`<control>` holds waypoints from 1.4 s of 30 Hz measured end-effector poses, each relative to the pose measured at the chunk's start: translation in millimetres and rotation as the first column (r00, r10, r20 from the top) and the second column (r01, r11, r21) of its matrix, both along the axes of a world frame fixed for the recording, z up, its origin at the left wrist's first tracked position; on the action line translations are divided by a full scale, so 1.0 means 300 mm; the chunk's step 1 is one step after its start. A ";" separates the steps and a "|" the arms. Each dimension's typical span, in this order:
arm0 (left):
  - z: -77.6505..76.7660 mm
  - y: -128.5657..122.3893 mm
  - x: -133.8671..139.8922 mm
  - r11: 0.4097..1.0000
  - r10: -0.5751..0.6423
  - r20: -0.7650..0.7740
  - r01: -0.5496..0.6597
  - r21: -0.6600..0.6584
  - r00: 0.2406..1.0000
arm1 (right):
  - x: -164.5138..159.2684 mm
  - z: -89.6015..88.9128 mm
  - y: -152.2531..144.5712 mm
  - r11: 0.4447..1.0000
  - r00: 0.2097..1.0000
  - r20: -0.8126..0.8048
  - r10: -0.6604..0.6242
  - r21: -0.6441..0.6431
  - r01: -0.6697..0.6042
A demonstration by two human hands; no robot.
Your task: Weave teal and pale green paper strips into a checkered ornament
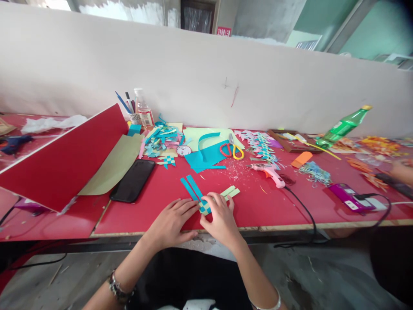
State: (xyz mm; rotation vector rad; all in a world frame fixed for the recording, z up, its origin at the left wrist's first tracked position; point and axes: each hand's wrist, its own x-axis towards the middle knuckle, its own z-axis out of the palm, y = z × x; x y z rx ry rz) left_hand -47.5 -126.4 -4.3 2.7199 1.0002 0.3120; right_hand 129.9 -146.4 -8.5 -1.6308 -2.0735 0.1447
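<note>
Pale, bare partition (pixel 177 77) behind a smooth red tabletop (pixel 119 219); close to the near edge, between both hands, a small woven patch (pixel 204 208) of blue and pale-green checks; fanning out from it, blue strips (pixel 190 188) toward the far left and pale-green strips (pixel 233 192) toward the far right, flat, narrow, straight-edged; apparently midway through interlacing, with the checks being held in line; probably calls next for keeping the weave pinned while passing a loose end over and under, without creasing the paper; left hand (pixel 177 217) palm down at the patch's left side, fingers straight and close together, thumb spread away, no grip visible; right hand (pixel 222 215) arched over the patch, fingers bent, thumb apart from the forefinger; pinching or merely pressing, impossible to tell; beyond, matte blue card (pixel 208 157), scissors (pixel 231 150) with looped red and yellow handles, hard pink glue gun (pixel 270 173); leftward, glossy black phone (pixel 133 181) and springy tangle of cut strips (pixel 164 140).
</note>
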 end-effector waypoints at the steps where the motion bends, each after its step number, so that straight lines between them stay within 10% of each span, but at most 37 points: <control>1: 0.002 -0.003 0.002 1.000 -0.008 0.008 0.008 -0.006 1.000 | 0.003 0.001 -0.004 1.000 1.000 0.002 -0.014 0.002 0.014; 42: -0.025 -0.010 0.004 0.997 -0.005 0.058 0.001 0.078 0.998 | -0.020 -0.010 -0.004 0.994 0.996 0.013 -0.091 0.058 0.090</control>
